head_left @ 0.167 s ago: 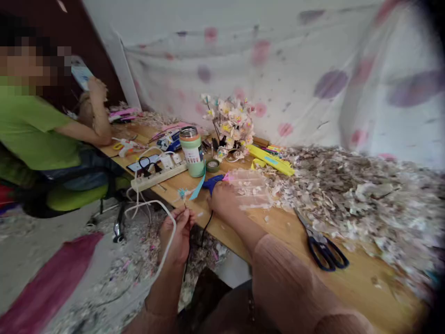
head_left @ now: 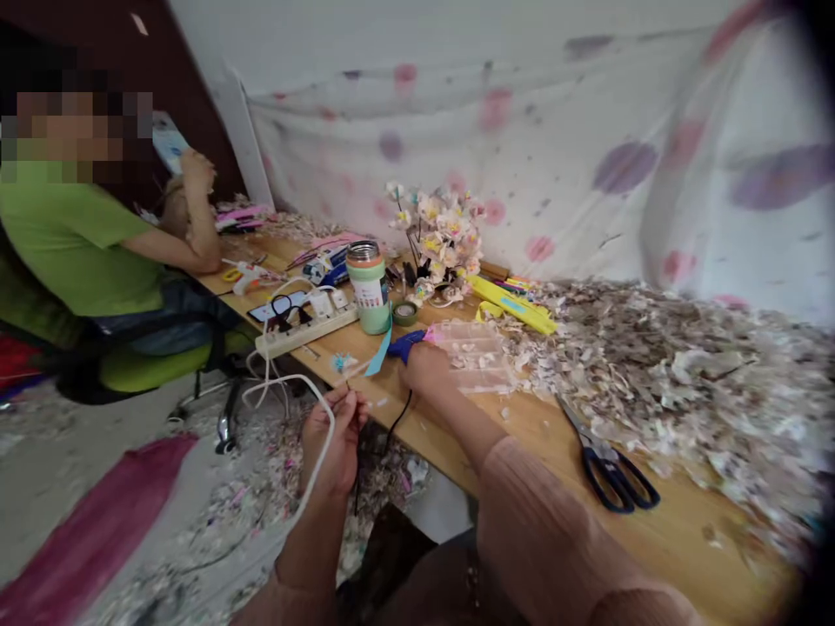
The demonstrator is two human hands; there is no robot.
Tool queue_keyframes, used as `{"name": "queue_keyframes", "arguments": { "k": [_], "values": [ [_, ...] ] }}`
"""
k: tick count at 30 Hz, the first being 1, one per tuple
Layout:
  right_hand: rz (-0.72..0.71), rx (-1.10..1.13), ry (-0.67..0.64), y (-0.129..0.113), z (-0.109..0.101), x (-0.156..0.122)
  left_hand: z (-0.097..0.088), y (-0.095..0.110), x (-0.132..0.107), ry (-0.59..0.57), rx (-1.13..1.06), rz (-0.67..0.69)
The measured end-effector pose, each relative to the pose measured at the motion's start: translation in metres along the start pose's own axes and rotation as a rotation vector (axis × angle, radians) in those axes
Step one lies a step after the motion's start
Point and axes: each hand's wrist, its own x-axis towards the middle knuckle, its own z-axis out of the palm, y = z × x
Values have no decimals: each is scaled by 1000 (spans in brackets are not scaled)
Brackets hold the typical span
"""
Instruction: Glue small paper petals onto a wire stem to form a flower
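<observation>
My left hand (head_left: 334,435) is closed in a pinch on a thin dark stem (head_left: 357,491), whose lower end hangs below the fingers. Just above the fingertips, at the table edge, is a small light-blue tuft (head_left: 340,362) with pale petals; I cannot tell whether it joins the stem. My right hand (head_left: 427,369) is wrapped round a blue glue gun (head_left: 404,344), low over the table, with a dark cord (head_left: 397,419) running down below it. A light-blue strip (head_left: 380,352) hangs beside the gun. The clear compartment box (head_left: 473,335) with pale petals lies just past my right hand.
A white cable (head_left: 319,465) loops in front of my left wrist from the power strip (head_left: 306,333). Nearby stand a green flask (head_left: 369,291) and made-up blossoms (head_left: 444,230). Scissors (head_left: 617,474) and a petal heap (head_left: 678,374) lie right. A person in green (head_left: 84,243) sits left.
The view has turned slightly left, so the table things sit a little further right. Both hands keep their grips, with little visible movement.
</observation>
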Motion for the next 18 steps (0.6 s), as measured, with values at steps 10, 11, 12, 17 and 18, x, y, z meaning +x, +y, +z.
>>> {"name": "queue_keyframes", "arguments": {
  "k": [10,11,12,17,18],
  "values": [
    [36,58,310,21,-16,-33,31,-19,9,-102,-71,-9],
    [41,75,331,26,-17,-36,34,-22,9,-115,-83,-13],
    [53,106,343,33,-17,-38,37,-24,8,-123,-94,-16],
    [167,460,341,76,-13,-43,45,-30,0,-117,-130,9],
    [182,513,359,86,-12,-44,47,-29,-1,-118,-131,15]
  ]
}}
